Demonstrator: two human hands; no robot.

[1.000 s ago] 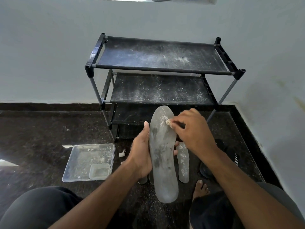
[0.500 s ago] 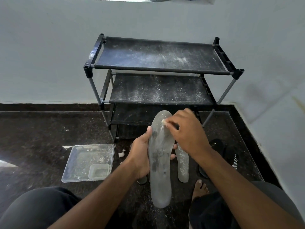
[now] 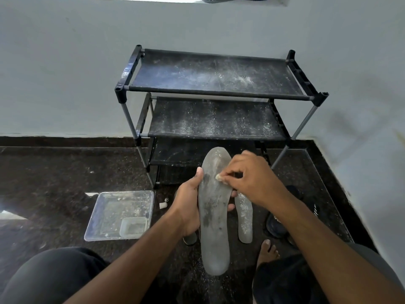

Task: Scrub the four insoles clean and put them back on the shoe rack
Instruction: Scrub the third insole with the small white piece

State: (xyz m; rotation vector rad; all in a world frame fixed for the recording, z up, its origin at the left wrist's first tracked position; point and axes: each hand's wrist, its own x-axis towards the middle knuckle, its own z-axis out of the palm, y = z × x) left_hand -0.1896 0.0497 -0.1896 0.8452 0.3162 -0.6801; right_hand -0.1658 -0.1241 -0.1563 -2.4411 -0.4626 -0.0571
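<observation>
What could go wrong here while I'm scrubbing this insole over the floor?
1. The left hand grips the insole only at mid-length; pressure from the right hand near the toe could bend or twist it loose.
2. The small white scrubbing piece is merely pinched at the fingertips and may slip out.
3. Loosened grit could fall onto the second insole lying on the floor right beside it.

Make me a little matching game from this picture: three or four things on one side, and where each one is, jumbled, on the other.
Things:
1. held insole
2. second insole
3. clear tray
4. small white scrubbing piece

Places:
A. pinched in the right hand
B. on the floor left of the hands
C. gripped by the left hand
D. lying on the floor below the right hand

Pairs: 1-C, 2-D, 3-B, 4-A
</observation>
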